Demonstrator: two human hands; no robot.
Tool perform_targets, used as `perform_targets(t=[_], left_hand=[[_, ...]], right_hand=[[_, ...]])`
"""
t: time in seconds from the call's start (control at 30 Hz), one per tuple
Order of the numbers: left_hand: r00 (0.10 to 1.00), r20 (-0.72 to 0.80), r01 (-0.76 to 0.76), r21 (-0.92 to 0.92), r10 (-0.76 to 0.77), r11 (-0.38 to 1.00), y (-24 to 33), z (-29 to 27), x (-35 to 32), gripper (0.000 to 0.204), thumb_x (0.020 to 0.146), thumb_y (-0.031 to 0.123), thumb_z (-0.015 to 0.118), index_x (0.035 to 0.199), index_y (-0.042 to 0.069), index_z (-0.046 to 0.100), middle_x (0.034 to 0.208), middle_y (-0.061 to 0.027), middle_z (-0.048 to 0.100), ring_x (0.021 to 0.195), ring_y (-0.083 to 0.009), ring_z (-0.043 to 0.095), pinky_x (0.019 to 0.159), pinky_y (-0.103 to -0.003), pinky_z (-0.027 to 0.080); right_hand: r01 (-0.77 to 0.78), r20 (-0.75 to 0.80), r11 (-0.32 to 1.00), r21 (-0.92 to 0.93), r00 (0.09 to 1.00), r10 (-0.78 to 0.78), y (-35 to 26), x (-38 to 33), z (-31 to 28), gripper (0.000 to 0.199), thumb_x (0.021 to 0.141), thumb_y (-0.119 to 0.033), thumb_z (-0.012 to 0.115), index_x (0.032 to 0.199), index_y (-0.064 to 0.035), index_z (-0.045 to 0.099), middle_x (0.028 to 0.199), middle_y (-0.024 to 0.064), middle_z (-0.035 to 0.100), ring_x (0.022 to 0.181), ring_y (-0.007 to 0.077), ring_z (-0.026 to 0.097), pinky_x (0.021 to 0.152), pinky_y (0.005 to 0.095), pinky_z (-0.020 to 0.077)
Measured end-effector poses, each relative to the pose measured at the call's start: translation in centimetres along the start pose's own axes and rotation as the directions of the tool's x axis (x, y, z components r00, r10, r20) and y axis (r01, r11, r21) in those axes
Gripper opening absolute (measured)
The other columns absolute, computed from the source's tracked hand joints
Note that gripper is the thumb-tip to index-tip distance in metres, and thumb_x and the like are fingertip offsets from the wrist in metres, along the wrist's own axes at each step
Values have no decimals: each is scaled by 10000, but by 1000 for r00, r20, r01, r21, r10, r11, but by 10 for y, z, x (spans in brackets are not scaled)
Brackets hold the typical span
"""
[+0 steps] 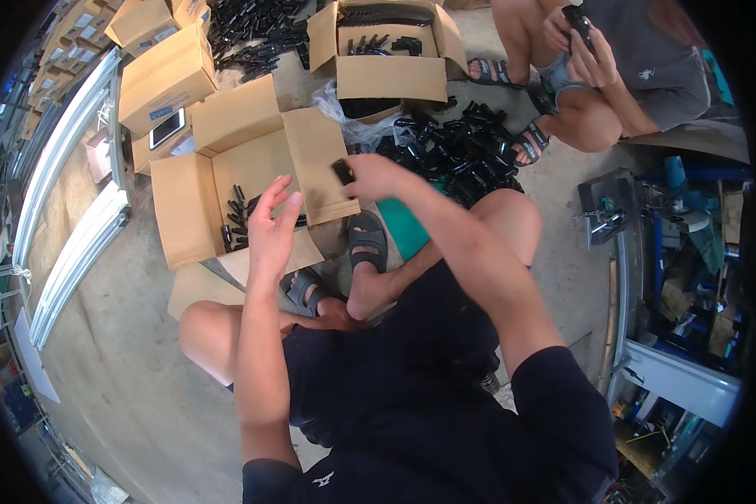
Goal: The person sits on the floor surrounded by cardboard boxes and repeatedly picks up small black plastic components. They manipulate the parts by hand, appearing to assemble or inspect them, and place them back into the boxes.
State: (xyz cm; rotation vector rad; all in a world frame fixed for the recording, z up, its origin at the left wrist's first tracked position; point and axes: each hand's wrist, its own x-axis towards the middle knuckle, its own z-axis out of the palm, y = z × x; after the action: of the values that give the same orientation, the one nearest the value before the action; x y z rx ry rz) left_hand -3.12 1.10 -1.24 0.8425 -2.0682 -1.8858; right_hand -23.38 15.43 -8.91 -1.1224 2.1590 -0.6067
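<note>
Between the fingers of my right hand (380, 178) is a small glossy black piece (342, 172), held over the right flap of an open cardboard box (178, 210). My left hand (270, 242) is raised above the near side of that box, its fingers apart and nothing in it. Several short black pieces (236, 208) lie inside the box, partly hidden behind my left hand. To the right, a heap of similar shiny black pieces (462, 151) spreads over the floor and a green sheet (401, 225).
Across from me, a seated co-worker (655, 76) holds a black piece in both hands. A second open box (391, 80) contains more pieces. A phone (167, 128) rests by a carton (164, 80) on the left. Metal rails (80, 244) stand left; a cluttered rack (689, 252) is right.
</note>
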Motion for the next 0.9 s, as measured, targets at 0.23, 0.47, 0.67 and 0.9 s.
perform_targets(t=[0.23,0.47,0.67,0.9], left_hand=[[1000,19,-9,-4,9,1000,24,-12,-14,418,1033,296,646,1355,30,629,1124,-57,702,1057,-100,586,960,-281,440],[981,-158,-125,-75,112,989,13,-43,-18,315,1077,234,561,1093,-48,702,1128,-102,744,967,-139,663,957,-305,498],[924,-373,-185,-238,86,953,-2,-65,-5,261,1066,166,551,1126,-45,691,1104,-150,741,949,-172,684,921,-317,531],[820,-569,-296,-334,59,895,2,-90,24,274,1055,157,567,1200,-61,646,1039,-172,736,898,-199,694,876,-329,552]], right_hand=[[-363,109,735,-573,855,507,104,-25,-51,399,786,-279,760,1046,24,755,1125,217,729,1069,350,714,892,460,582],[-339,-78,846,-412,938,338,92,10,-64,507,900,-412,712,1188,4,704,1209,212,708,1139,370,676,966,468,543],[-188,-40,939,-289,982,185,53,47,-28,412,895,-391,694,1088,-28,734,1097,205,729,1069,378,686,929,480,538],[270,-213,958,-97,935,-285,-48,82,60,220,902,-144,621,1070,-87,750,1050,161,742,1046,339,689,912,431,552]])
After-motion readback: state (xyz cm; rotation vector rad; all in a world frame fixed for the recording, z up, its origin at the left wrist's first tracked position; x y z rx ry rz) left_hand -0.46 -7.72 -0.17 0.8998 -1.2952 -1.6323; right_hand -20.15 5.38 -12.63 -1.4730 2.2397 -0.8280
